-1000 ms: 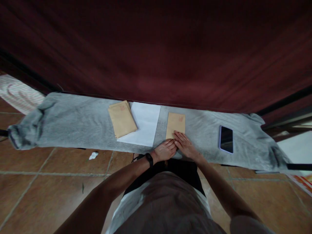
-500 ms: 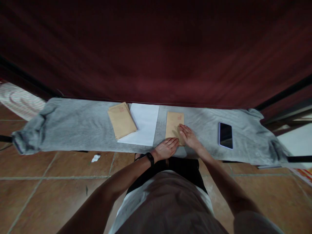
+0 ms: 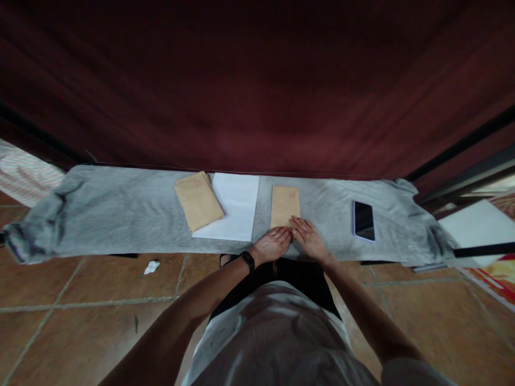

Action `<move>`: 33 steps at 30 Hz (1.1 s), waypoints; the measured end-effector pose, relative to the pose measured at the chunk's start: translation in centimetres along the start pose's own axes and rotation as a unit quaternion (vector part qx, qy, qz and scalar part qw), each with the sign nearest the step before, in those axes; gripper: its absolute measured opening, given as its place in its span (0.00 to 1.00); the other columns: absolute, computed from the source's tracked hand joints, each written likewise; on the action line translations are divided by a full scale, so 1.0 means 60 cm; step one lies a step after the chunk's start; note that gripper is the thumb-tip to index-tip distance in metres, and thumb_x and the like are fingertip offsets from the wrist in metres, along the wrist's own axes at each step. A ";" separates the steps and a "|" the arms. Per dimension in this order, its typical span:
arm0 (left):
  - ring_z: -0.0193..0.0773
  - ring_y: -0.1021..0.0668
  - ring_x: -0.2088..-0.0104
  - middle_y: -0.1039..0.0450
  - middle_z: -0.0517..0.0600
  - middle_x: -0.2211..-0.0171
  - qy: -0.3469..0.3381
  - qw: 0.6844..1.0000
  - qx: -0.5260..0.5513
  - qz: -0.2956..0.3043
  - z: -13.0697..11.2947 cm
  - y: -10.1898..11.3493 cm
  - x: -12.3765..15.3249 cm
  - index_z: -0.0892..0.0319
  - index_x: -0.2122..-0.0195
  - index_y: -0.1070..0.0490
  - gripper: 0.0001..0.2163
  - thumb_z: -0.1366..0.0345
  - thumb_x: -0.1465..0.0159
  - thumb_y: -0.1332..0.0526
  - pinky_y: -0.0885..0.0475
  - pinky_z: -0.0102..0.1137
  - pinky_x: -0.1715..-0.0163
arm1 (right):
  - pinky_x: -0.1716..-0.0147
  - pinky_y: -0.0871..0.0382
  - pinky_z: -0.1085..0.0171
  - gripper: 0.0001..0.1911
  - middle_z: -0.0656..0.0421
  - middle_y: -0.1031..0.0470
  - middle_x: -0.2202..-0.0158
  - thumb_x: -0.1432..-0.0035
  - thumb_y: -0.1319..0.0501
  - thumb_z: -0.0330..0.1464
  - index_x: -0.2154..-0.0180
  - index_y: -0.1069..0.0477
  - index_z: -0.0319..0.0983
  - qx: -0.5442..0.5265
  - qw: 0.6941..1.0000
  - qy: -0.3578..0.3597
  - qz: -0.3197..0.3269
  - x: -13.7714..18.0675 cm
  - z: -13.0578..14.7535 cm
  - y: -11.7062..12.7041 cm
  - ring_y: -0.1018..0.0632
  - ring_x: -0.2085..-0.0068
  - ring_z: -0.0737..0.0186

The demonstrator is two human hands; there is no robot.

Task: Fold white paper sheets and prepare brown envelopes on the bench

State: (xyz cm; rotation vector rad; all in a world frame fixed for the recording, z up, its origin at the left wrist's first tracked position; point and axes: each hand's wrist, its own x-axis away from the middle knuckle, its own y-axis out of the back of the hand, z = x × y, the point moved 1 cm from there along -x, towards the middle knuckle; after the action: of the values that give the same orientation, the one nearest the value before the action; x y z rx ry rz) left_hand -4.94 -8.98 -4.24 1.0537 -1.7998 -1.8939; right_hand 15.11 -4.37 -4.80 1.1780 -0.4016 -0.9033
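Note:
A brown paper envelope (image 3: 285, 205) with a small red print at its top right lies upright on the grey cloth (image 3: 120, 214) in front of me. My left hand (image 3: 272, 246), with a dark band on the wrist, rests flat across the envelope's near edge, fingers stretched to the right. From the other side my right hand (image 3: 309, 239) lays its extended fingers on the near right corner, fingertips meeting those of the left. Both hands cover that near edge. Left of them, a stack of brown envelopes (image 3: 199, 202) overlaps some white paper (image 3: 241, 206).
A phone (image 3: 364, 221) with a purple edge lies on the cloth at the right. Behind the narrow surface hangs a dark red curtain (image 3: 257, 107). A white scrap (image 3: 152, 267) is on the tiled floor (image 3: 100, 279).
My right hand has slid from the envelope's right side down to its near edge, against my left fingertips. The left hand stays at that edge. The view has shifted slightly.

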 end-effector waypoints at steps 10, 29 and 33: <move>0.47 0.30 0.35 0.33 0.62 0.36 -0.028 0.998 -0.050 0.009 -0.003 0.006 0.000 0.68 0.40 0.32 0.19 0.68 0.29 0.48 0.40 0.40 0.33 | 0.32 0.41 0.46 0.25 0.55 0.33 0.34 0.26 0.55 0.41 0.34 0.36 0.44 -0.097 0.995 -0.002 -0.003 0.060 0.024 0.017 0.32 0.33 0.55; 0.47 0.29 0.36 0.30 0.63 0.38 -0.013 0.999 -0.041 0.008 -0.005 0.008 0.001 0.68 0.39 0.33 0.19 0.66 0.28 0.48 0.38 0.41 0.35 | 0.31 0.46 0.47 0.28 0.48 0.40 0.31 0.26 0.57 0.38 0.32 0.42 0.34 0.060 0.998 -0.008 -0.027 -0.083 -0.017 -0.009 0.39 0.30 0.52; 0.47 0.29 0.37 0.29 0.63 0.40 -0.019 0.998 -0.053 0.002 -0.006 0.004 0.002 0.68 0.40 0.31 0.19 0.67 0.28 0.48 0.37 0.41 0.35 | 0.31 0.46 0.47 0.27 0.50 0.40 0.31 0.26 0.56 0.37 0.31 0.42 0.35 0.053 0.998 0.018 -0.012 -0.048 -0.009 -0.007 0.38 0.30 0.54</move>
State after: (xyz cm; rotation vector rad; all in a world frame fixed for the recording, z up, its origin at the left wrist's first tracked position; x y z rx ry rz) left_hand -4.87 -9.36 -4.04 0.9836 -1.6987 -1.9963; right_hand 13.58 -1.81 -4.86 1.2963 -0.4108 -0.8890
